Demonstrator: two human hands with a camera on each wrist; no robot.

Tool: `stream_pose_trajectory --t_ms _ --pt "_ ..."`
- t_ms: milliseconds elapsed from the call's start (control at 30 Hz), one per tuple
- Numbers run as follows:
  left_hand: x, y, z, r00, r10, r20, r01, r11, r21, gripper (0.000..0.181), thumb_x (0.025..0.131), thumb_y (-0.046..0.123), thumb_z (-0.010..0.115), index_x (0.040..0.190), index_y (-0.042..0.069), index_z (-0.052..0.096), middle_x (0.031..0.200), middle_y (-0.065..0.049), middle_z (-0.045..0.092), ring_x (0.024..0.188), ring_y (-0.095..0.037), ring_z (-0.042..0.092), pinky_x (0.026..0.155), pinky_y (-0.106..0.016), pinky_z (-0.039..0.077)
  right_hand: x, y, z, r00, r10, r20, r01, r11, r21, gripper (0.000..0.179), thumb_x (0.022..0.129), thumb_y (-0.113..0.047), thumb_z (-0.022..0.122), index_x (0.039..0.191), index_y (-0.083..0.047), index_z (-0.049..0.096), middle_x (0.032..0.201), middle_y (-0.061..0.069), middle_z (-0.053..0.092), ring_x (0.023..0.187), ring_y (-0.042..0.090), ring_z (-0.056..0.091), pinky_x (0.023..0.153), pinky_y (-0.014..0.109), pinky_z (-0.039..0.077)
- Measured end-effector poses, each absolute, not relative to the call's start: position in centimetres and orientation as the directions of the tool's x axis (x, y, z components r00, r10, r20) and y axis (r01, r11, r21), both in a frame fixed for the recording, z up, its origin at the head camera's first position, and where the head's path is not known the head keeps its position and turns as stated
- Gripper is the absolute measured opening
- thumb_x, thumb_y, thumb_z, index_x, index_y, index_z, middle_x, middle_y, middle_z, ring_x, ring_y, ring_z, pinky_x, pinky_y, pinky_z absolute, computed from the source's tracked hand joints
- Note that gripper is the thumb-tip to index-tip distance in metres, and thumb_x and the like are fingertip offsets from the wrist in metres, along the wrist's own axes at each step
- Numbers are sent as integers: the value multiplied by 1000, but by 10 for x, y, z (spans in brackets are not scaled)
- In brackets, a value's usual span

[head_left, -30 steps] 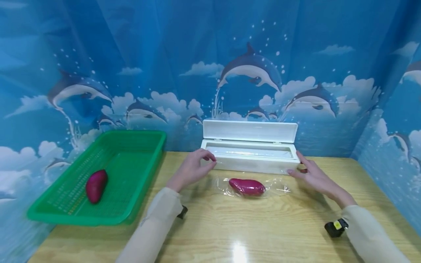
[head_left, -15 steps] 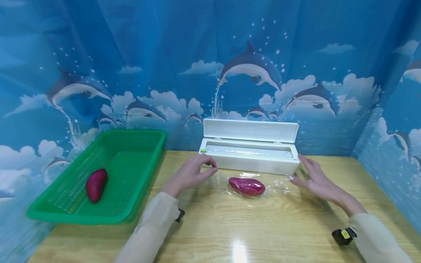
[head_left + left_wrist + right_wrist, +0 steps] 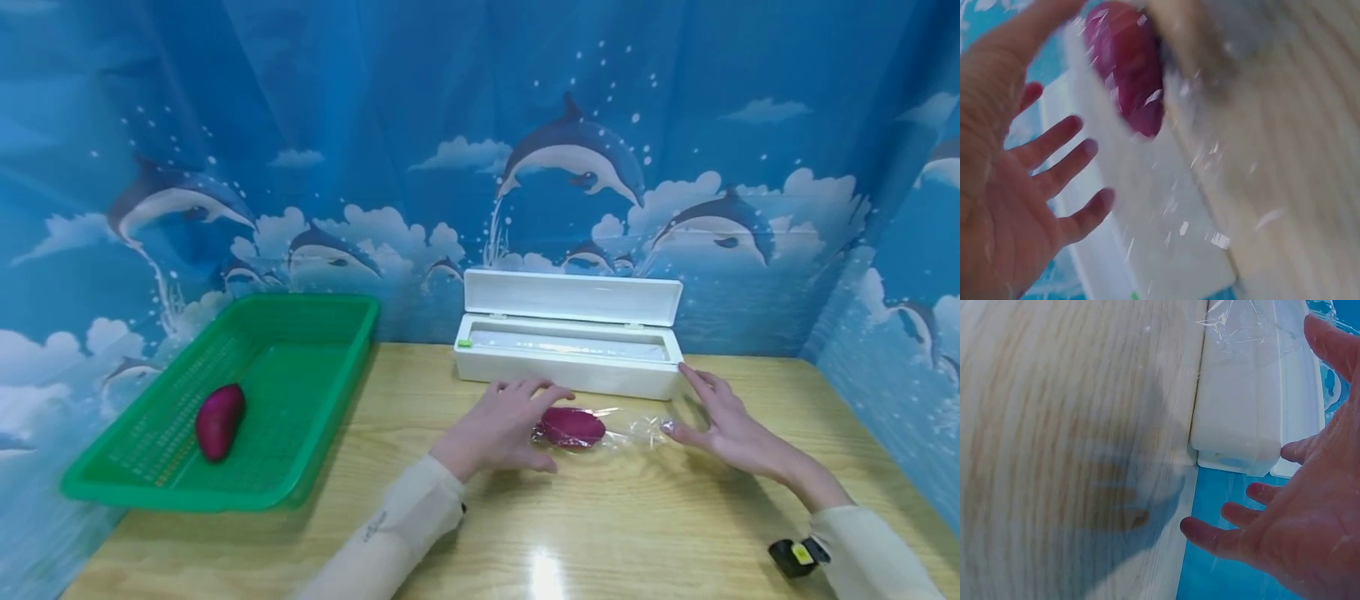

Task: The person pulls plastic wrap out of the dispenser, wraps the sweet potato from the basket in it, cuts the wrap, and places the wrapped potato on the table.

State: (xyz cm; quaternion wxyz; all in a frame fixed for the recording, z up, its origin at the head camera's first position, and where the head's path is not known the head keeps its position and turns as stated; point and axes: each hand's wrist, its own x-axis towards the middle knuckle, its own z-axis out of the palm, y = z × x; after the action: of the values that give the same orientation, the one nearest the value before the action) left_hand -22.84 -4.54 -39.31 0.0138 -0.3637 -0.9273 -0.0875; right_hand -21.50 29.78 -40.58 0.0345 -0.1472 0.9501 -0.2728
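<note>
Left hand [image 3: 504, 425] lies nearest the film-wrapped purple piece [image 3: 576, 427]

The purple piece rests on the worktop [image 3: 637, 517], just on the near side of the white box [image 3: 607, 377]. Its long axis runs roughly left to right, close to parallel with the box's long front wall. It sits directly to the right of the left hand, whose grip faces it end-on: thumb on the near side, fingers on the far side, with a wide gap between them turned toward the piece's left end. The fingers are spread and only gently bent, so this grip has hold of nothing visible; whether they touch the clear film [image 3: 636, 429] cannot be told.

The right hand [image 3: 727, 425] is farther from the piece, well to its right. Its grip is also wide and slack, fingers apart. The index finger reaches the box's right end, and the thumb lies by the film's right end; whether it touches the film is unclear.

The film trails out to the right of the piece, between it and the right hand. The box's lid [image 3: 570, 298] stands raised along its far edge.

Far to the left, a green basket [image 3: 180, 502] contains a second purple piece [image 3: 220, 422].
</note>
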Motion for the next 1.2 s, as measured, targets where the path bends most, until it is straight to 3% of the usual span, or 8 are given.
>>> stream_pose_trajectory --t_ms 167,300,433,600,700,800,1033,1200 --pt "-234 -25 -404 -731 676 92 682 724 100 73 85 47 81 146 32 45 141 4 58 127 -14 57 110 -47 46 -213 299 -404 -957 -291 1 -250 820 -515 104 94 -45 67 164 -3 3 158 44 11 136 71 23 95 89 25" --pt "-238 -27 -408 -735 667 122 677 716 170 50 95 41 72 138 30 51 126 6 65 106 -11 65 101 -37 53 -210 298 -404 -959 -284 -5 -244 832 -498 104 94 -48 67 164 -6 3 159 43 10 138 71 21 96 89 24" --pt "-242 -32 -409 -735 665 134 673 690 265 34 98 37 68 130 28 58 115 7 66 91 -8 61 87 -25 54 -206 299 -407 -957 -291 2 -256 838 -481 100 95 -48 66 165 -8 7 158 43 14 136 70 24 94 89 26" --pt "-244 -36 -409 -748 658 84 631 667 396 28 100 32 66 127 27 62 115 9 69 93 -3 60 88 -22 53 -200 299 -408 -953 -249 175 -302 838 -455 78 92 -31 73 156 -7 37 151 35 37 130 60 42 93 80 40" --pt "-244 -39 -409 -759 649 52 597 662 454 27 102 33 64 128 27 61 117 8 71 96 -3 62 90 -23 54 -196 291 -405 -898 -218 381 -382 818 -431 51 88 -15 76 137 -9 61 135 20 60 118 43 58 88 58 56" --pt "-244 -42 -408 -764 645 30 573 655 492 27 103 35 61 129 26 62 119 7 72 100 -5 65 93 -26 55 -192 275 -403 -812 -280 513 -502 782 -368 40 85 -9 80 123 -12 70 119 7 70 105 29 65 78 43 60" --pt "-244 -44 -408 -762 647 43 577 646 500 29 105 36 58 129 24 67 121 5 67 104 -7 63 93 -25 54 -191 232 -412 -752 -520 404 -641 719 -269 54 90 -22 78 141 -24 62 134 7 67 116 29 68 91 51 59" --pt "-243 -44 -409 -774 628 75 580 658 481 27 105 32 59 129 24 69 118 4 65 103 -8 61 92 -23 53 -198 221 -420 -665 -615 424 -726 664 -178 47 82 0 80 125 -16 74 116 3 75 101 21 74 84 37 63"
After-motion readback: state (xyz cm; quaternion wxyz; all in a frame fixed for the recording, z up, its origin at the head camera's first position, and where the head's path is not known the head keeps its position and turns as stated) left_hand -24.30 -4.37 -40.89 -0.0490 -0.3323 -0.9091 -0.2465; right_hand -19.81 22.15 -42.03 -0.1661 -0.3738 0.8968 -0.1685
